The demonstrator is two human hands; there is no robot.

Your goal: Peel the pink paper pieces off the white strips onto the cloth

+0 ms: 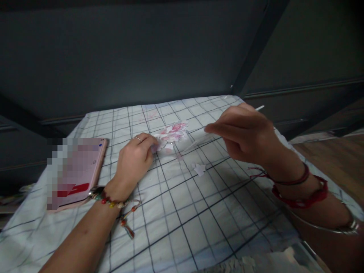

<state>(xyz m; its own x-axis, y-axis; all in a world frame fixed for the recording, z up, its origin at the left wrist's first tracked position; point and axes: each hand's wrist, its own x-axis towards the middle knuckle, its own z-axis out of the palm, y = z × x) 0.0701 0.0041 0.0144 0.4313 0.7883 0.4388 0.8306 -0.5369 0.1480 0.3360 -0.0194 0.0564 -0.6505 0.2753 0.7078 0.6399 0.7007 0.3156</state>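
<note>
As left hand (135,156) pinches packet (174,134), right hand (248,132) curls round stick (260,108).

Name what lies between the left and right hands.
In the head view, a clear bag with pink-and-white pieces lies between the left hand and right hand.

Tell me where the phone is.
In the head view, the phone lies on the left side of the checked cloth, left of the left hand.
</note>
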